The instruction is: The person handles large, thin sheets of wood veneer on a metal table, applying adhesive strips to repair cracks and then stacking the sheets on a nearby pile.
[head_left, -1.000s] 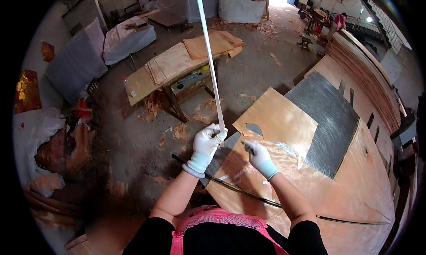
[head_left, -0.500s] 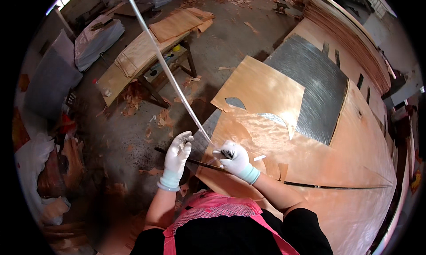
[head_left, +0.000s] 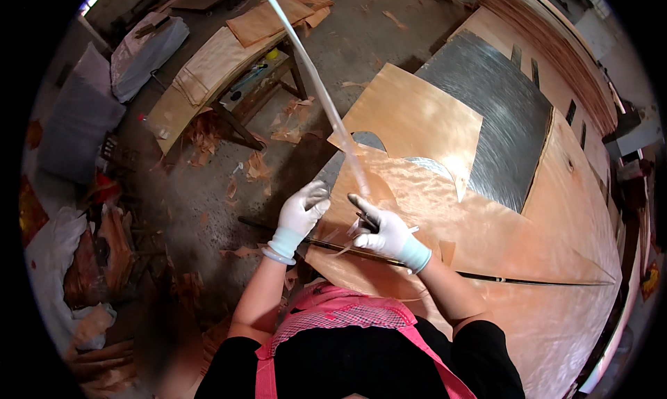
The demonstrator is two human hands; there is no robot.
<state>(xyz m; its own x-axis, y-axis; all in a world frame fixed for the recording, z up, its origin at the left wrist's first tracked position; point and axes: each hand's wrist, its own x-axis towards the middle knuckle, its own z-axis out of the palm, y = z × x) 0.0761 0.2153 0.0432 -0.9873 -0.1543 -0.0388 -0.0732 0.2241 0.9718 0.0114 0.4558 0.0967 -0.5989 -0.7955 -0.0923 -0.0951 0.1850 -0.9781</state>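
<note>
A white glove with a pale green cuff covers each hand. My left hand (head_left: 303,210) is at the near left edge of the veneer sheet (head_left: 486,242), its fingers loosely bent and the thumb apart, with nothing plainly in it. My right hand (head_left: 386,233) is over the sheet, with a dark slim tool (head_left: 368,222) held in the palm and the index finger stretched out. A long translucent whitish strip (head_left: 316,79) slants down from the top, its lower end near that fingertip. Thin clear scraps show below my hands. A long dark bar (head_left: 479,277) lies across the sheet, partly hidden by my right arm.
A smaller veneer piece (head_left: 417,121) with a cut-out edge lies over a dark grey metal-like sheet (head_left: 490,96). Tall veneer stacks (head_left: 549,44) stand at the far right. A low bench (head_left: 208,69) with veneer is at left; scraps (head_left: 205,131) litter the floor.
The strip's lower end has moved up and right, away from my right palm. Both hands have shifted right, and my right index finger has stretched out. The view has tilted slightly.
</note>
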